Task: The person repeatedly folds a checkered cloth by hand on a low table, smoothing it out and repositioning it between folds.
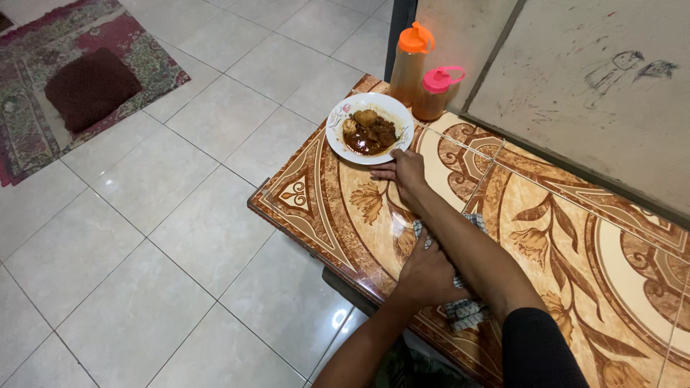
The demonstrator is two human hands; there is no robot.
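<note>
Touching the plate (370, 123) rim with flat, empty grip, right hand (407, 172); left hand (429, 273) presses cloth (466, 310) near table edge (287, 215).

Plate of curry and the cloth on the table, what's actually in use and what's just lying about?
In use:
plate of curry, touched by right hand
checked cloth, under left hand

Lying about:
orange-capped bottle
pink-capped bottle
dark red cushion
patterned rug

On the table (546, 237), a plate (336, 133) sits toward the far corner; two bottles (411, 65) stand at its two o'clock, a cloth (463, 312) at five o'clock.
</note>
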